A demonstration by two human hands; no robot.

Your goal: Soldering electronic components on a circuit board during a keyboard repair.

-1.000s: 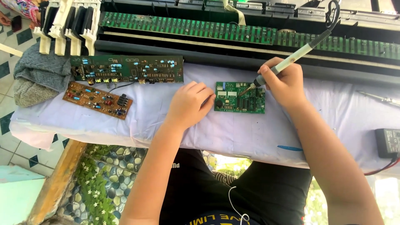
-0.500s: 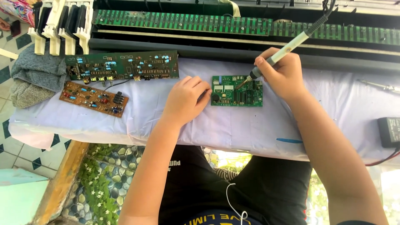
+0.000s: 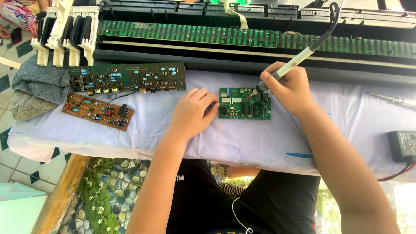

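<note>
Your right hand (image 3: 291, 89) is clamped around a soldering iron (image 3: 284, 70) whose tip meets the small green circuit board (image 3: 245, 104) lying on the white cloth (image 3: 173, 130), while your left hand (image 3: 193, 112), fingers curled, steadies that board's left edge

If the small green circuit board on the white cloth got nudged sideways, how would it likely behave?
The small green circuit board looks thin, flat and rigid, so it would probably slide as one piece, not bend. It seems light; the left hand rests at its left edge, likely steadying it. The white cloth may bunch beneath it.
</note>
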